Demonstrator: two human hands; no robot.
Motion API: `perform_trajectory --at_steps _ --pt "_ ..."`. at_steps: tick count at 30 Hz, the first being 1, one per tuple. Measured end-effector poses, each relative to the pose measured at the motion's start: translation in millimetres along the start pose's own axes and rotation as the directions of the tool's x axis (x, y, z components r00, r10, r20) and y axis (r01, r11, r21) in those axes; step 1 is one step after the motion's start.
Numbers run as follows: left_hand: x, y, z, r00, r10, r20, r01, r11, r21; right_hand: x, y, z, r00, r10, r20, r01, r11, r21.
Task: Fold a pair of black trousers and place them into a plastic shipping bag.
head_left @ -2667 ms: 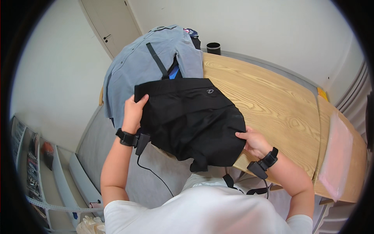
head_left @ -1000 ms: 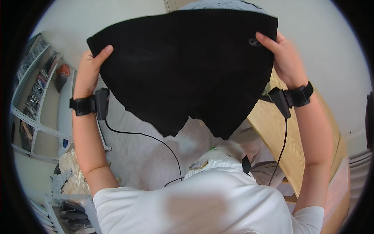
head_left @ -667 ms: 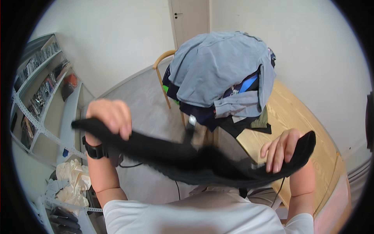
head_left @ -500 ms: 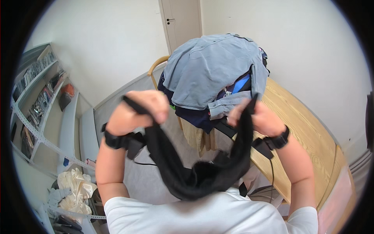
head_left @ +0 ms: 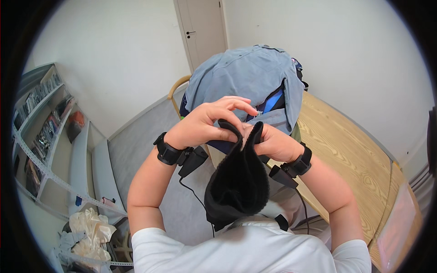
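A soft black cloth piece (head_left: 248, 175) with a finely ribbed edge hangs in front of my chest, sagging into a pouch. Its exact kind is not clear. My left hand (head_left: 205, 122) pinches one upper corner between thumb and index finger, while its other fingers stretch out above. Holding the other upper corner is my right hand (head_left: 278, 143), its fingertips partly covered by the cloth. The two corners are close together, with both hands nearly meeting.
A heap of clothes topped by a grey-blue shirt (head_left: 232, 75) lies on a wooden-armed chair (head_left: 175, 86) ahead. The wooden table (head_left: 350, 150) extends along the right. Metal shelves (head_left: 50, 145) with packaged items stand left, and cream satin cloth (head_left: 93, 232) lies low there.
My hands have come together from wide apart, bringing the cloth's two ends close. The stretched, sagging band of black cloth now hangs folded as a pouch.
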State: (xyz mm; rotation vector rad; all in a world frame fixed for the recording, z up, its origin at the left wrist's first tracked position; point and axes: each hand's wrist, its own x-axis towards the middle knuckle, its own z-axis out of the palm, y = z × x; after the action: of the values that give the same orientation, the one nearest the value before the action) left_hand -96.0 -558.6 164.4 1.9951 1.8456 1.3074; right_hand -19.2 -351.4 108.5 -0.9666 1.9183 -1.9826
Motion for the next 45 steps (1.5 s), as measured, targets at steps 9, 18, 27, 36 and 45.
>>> perform_trajectory --at_steps 9,18,27,36,45 --pt "-61 -3 -5 0.891 -0.295 -0.344 0.192 0.933 -0.303 0 15 -9 0.921 0.024 -0.389 0.059 0.978 0.201" --pt "-67 -50 42 0.724 -0.46 -0.514 0.383 0.888 -0.254 5 28 0 0.807 -0.107 -0.58 0.169 0.984 0.053" --pt "-49 -40 38 0.683 -0.351 -0.64 0.363 0.924 -0.119 -14 6 -19 0.909 0.035 -0.415 -0.005 0.997 0.074" --pt "-38 -27 56 0.618 0.197 -0.761 0.558 0.572 0.601 8 36 -16 0.708 -0.05 -0.705 0.013 0.998 -0.058" --pt "-52 -37 112 0.624 -0.427 -0.655 0.308 0.904 -0.296 18 60 54 0.828 -0.146 -0.542 -0.036 0.95 -0.311"
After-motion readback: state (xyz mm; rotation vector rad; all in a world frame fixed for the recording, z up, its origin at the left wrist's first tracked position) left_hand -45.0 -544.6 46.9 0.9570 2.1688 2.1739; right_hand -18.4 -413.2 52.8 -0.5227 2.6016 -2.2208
